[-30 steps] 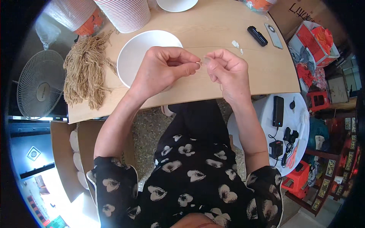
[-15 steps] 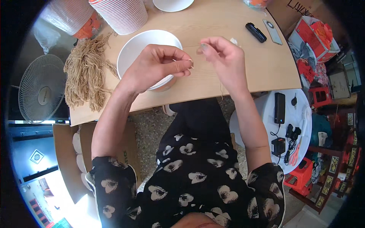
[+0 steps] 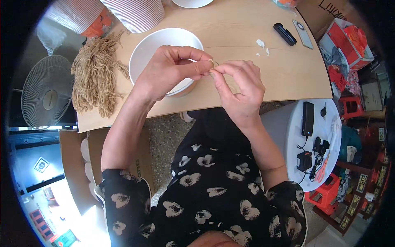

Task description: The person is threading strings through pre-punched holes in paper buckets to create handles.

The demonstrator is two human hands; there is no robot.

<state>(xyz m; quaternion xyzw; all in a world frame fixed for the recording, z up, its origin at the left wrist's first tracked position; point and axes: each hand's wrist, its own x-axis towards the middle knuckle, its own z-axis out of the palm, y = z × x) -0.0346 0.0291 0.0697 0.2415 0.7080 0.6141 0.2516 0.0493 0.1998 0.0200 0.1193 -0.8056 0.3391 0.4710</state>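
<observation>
String, a short tan piece, is pinched between the fingertips of the left hand and the right hand, above the table's near edge. A white bowl is partly covered by the left hand; its contents cannot be made out. A bundle of tan string lies at the left edge, stacked paper cups at the far edge, a black case near the far right corner.

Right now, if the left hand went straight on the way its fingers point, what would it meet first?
Probably the right hand: the left hand points rightward, fingertips already meeting over a thin tan string.
</observation>
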